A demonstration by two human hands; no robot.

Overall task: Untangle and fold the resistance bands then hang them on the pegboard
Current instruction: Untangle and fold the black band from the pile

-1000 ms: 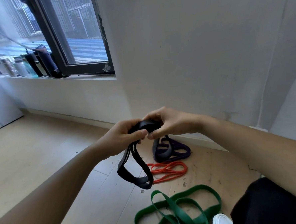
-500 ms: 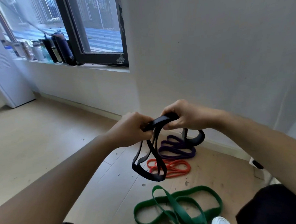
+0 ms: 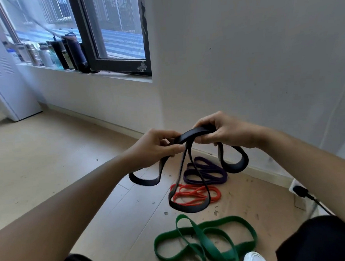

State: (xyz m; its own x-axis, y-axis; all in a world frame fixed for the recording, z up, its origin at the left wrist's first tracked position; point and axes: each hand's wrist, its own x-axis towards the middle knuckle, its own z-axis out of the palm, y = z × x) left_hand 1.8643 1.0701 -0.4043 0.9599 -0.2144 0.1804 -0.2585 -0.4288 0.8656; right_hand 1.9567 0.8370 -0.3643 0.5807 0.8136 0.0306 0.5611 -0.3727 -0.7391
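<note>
A black resistance band (image 3: pixel 192 134) is held up in front of me between both hands. My left hand (image 3: pixel 154 147) grips its left part and my right hand (image 3: pixel 224 133) grips its right part. Three loops of it hang down: one under the left hand, one long one in the middle, one under the right hand. On the wooden floor below lie a purple band (image 3: pixel 205 171), a thin orange band (image 3: pixel 193 194) and a wide green band (image 3: pixel 204 243), each in loose coils. No pegboard is in view.
A white wall (image 3: pixel 244 65) stands just behind the bands. A window with bottles (image 3: pixel 62 54) on its sill is at the upper left, a white appliance (image 3: pixel 1 80) at the far left. A black plug (image 3: pixel 300 191) and cable lie at the right. My white shoe (image 3: pixel 254 259) is beside the green band.
My hands have drawn apart, spreading the black band from a tight bundle into three hanging loops. The view has turned slightly to the left.
</note>
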